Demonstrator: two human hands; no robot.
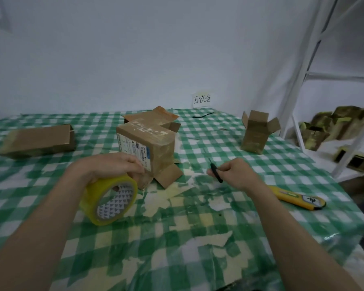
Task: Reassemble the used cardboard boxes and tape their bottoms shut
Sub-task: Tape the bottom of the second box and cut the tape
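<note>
**K:** Cardboard box (145,145) sits mid-bench on the green checked cloth (198,238), taped face up, loose flaps splayed against the cloth at the near corner. Looks light and thin-walled: stiff along the edges, panels likely dent if squeezed. Old tape residue makes the top look slick.

**R:** Where to hold it?

**K:** By the corners or folded edges, not mid-panel. Flaps are creased and floppy, so press them flat before taping.

**R:** Hands?

**K:** Left hand (111,166) is wrapped over the yellow tape roll (110,199), fingers curled through the core, right against the box. Right hand (233,172) is closed around a thin black tool (215,172); probably small scissors or a blade, can't tell which. Both hands occupied, so one thing goes down before the box can be turned.

**R:** Clutter?

**K:** Flattened box (38,140) far left, small open-topped box (256,131) back right, both well apart from the work. Yellow utility knife (298,199) lies just beside the right forearm: snag risk. Torn tape scraps (170,194) stuck all over the cloth could catch the flaps. Handwritten paper label (201,99) on the wall, more boxes on the white shelf (324,131) right.
</note>
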